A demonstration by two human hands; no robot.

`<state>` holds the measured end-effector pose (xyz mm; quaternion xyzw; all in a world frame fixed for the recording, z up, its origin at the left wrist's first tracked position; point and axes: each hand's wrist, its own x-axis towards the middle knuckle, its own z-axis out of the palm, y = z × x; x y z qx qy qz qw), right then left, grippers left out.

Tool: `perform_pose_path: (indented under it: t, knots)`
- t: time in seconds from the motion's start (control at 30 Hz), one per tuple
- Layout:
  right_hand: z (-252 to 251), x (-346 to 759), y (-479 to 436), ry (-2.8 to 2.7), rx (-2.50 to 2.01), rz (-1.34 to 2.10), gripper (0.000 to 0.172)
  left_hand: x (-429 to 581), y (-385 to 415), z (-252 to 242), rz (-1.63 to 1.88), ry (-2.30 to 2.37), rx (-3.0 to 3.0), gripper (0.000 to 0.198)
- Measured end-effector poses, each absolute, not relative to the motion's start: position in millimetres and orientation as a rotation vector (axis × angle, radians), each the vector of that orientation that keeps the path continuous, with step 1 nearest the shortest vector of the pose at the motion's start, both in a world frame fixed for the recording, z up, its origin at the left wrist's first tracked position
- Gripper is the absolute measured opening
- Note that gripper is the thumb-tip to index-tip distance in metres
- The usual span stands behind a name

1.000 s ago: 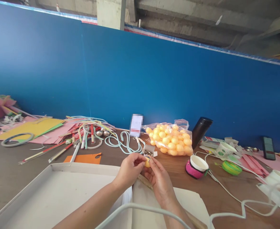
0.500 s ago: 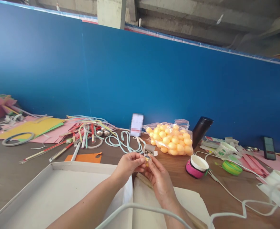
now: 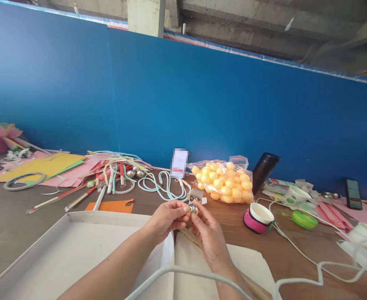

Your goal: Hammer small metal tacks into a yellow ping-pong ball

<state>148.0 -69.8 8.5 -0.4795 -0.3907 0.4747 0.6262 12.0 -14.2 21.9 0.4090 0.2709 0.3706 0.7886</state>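
My left hand [image 3: 166, 218] and my right hand [image 3: 207, 231] meet over the brown table, just past a shallow white box [image 3: 77, 250]. Between their pinched fingertips sits a small round ball [image 3: 193, 208], shiny silver with a yellow-orange part showing. Both hands grip it from opposite sides. A small open cardboard box [image 3: 197, 196] with little metal pieces lies right behind the fingers. A clear bag of yellow-orange balls [image 3: 224, 183] rests further back to the right.
A second white lid or sheet [image 3: 249, 262] lies under my right wrist. Coloured straws, pale blue cord [image 3: 161, 186] and paper sheets spread at left. A pink-banded white cup [image 3: 257, 217], a black cylinder [image 3: 263, 171], a green lid [image 3: 303, 219], a phone [image 3: 352, 193] and white cable lie right.
The ball between my fingers has been turned: a yellow-orange face showed a second ago, now mostly a shiny silver one. Both hands stayed nearly in place, rising very slightly.
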Motion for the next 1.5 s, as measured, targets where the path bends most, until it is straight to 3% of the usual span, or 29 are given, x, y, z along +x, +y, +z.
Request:
perform_pose_path:
  t: [1.5]
  knots:
    - [18.7, 147.8, -74.8, -1.009, -1.178, 0.994, 0.047, 12.2, -16.4, 27.3, 0.796, 0.523, 0.89, 0.02]
